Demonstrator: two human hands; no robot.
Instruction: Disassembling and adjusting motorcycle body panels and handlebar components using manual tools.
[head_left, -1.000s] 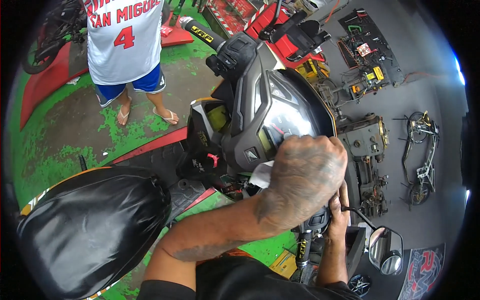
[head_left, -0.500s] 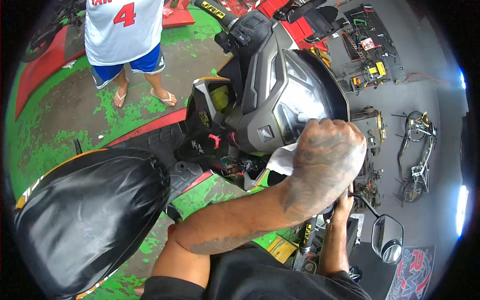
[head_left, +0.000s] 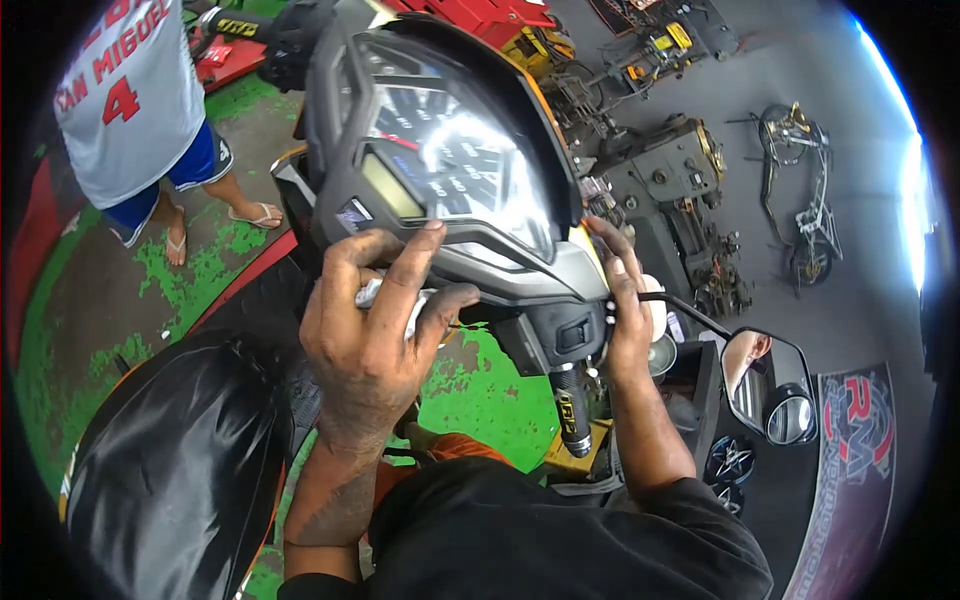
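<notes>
A scooter's grey-and-black dashboard housing [head_left: 340,130], with a glossy gauge lens [head_left: 460,170], fills the upper middle of the head view. At its lower left edge, my left hand [head_left: 375,330] has bent fingers around a crumpled white cloth [head_left: 368,293], largely hidden by them, and the index fingertip touches the rim. My right hand [head_left: 625,310] grips the housing's right edge beside the mirror stem, its inner fingers out of sight. Below the switch block [head_left: 565,335] hangs the black handlebar grip [head_left: 568,410].
Another person [head_left: 130,140] in a white jersey stands at upper left. A black seat [head_left: 170,450] lies lower left. Mechanical parts and tools [head_left: 680,170] lie at upper right, near a small bike frame [head_left: 800,200]. The round-cornered mirror [head_left: 760,375] juts out to the right.
My left hand has come left from over the housing's right side to its lower left edge, its fist loosened. My right fingers now show higher along the edge. The view has shifted.
</notes>
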